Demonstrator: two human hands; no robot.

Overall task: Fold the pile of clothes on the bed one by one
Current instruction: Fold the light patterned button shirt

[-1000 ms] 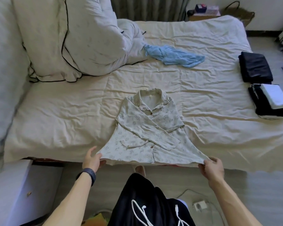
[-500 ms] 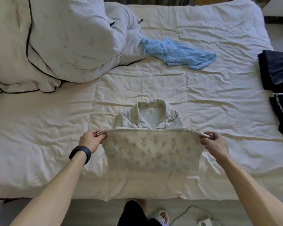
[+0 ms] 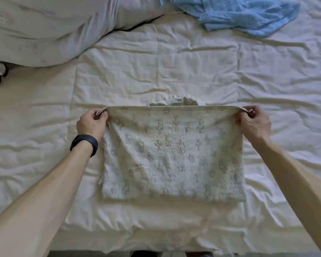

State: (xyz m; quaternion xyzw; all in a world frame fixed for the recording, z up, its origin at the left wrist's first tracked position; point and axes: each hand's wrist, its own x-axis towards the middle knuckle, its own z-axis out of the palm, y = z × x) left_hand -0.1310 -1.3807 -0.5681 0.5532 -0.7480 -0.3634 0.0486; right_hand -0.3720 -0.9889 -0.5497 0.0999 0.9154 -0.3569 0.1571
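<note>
Bed, shirt hem now up at collar, L hand, R hand pinching corners

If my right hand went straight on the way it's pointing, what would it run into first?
The right hand, pinching the shirt corner, points away and slightly leftward. Ahead lies bare sheet, then probably the blue garment, though it might just pass its left edge.

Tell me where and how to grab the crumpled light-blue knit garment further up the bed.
On the crumpled light-blue knit garment, pinch the raised near folds, reaching from the near side, likely with the right hand, since it lies up and right. It lies limp on the cream bed sheet; its far part is out of frame.
</note>
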